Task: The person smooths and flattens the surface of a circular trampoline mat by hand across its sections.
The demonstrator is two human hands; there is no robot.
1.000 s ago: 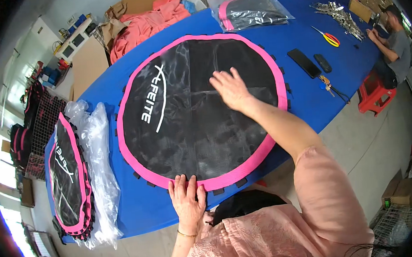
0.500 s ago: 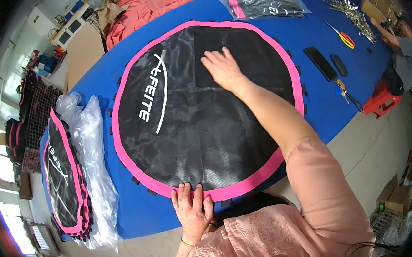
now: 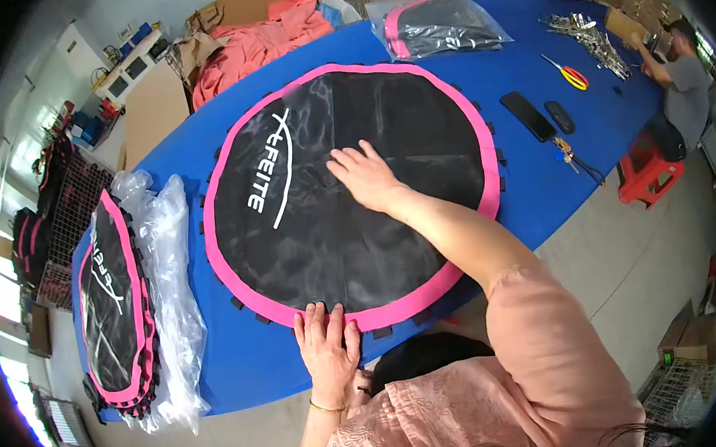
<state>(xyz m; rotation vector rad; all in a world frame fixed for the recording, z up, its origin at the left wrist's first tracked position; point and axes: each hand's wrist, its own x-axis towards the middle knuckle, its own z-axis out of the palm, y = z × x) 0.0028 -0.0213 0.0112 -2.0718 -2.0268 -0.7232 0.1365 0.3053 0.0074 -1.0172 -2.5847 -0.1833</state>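
A round black trampoline mat [image 3: 309,235] with a pink border and white lettering lies spread on the blue table. Black tabs stick out around its rim. My right hand [image 3: 365,176] rests on the black fabric near the middle, palm down, fingers stretched and a little apart. At the near edge, my left hand [image 3: 328,346] lies flat with its fingertips on the pink border. Neither hand grips anything. To the left, a folded mat [image 3: 112,324] of the same kind sits beside crumpled clear plastic bags [image 3: 171,303].
On the blue tabletop [image 3: 244,381], a bagged folded mat [image 3: 436,31] lies at the back. Rightward are a phone [image 3: 527,116], a dark case [image 3: 559,116], keys [image 3: 567,155], scissors [image 3: 568,74] and piled metal pieces [image 3: 590,41]. Another person [image 3: 680,85] sits beyond, near a red stool [image 3: 649,174].
My right hand has slid across the fabric toward me and slightly left. My left hand stays on the near border. The view has tilted up a little.
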